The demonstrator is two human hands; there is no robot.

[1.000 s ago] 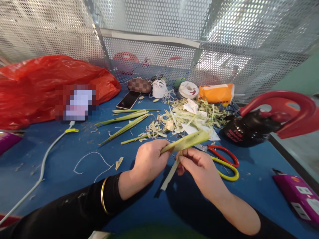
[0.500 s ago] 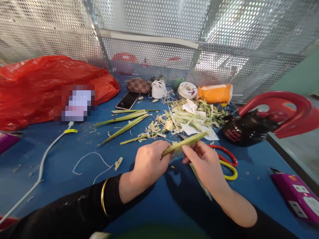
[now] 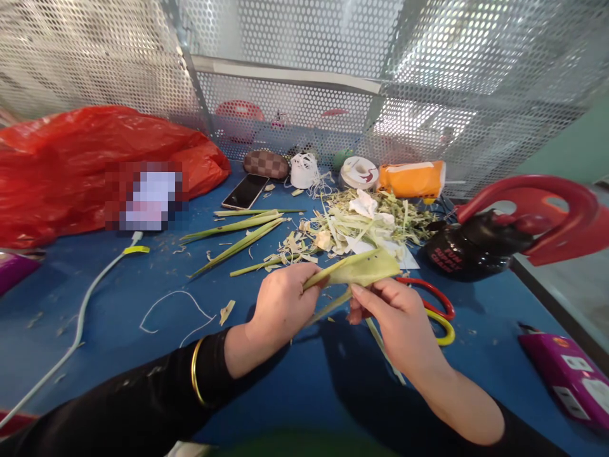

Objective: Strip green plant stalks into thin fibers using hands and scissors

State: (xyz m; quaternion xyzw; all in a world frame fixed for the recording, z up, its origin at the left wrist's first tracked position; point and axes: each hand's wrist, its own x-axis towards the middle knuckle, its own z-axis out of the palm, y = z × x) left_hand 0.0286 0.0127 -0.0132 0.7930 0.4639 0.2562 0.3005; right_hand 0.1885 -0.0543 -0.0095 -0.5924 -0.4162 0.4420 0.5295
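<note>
My left hand is closed around one end of a long pale green leaf sheath, above the blue table. The sheath spreads open into a wide flap toward the right. My right hand pinches its lower edge between thumb and fingers, where a narrow strip runs back toward the left hand. Past the hands lies a heap of green and cream plant peelings. Several unpeeled green shoots rest left of the heap. Scissors with red and yellow handles are partly hidden behind my right hand.
A black bottle with a red handle stands at the right, with a purple pack nearer. Along the back are a phone, a checkered case, white string, a spool and an orange packet. A red bag lies left.
The sheath, narrow and folded half a second ago, has opened into a broad flap. A strip along its lower side has come apart from it. My right hand has moved slightly right and down.
</note>
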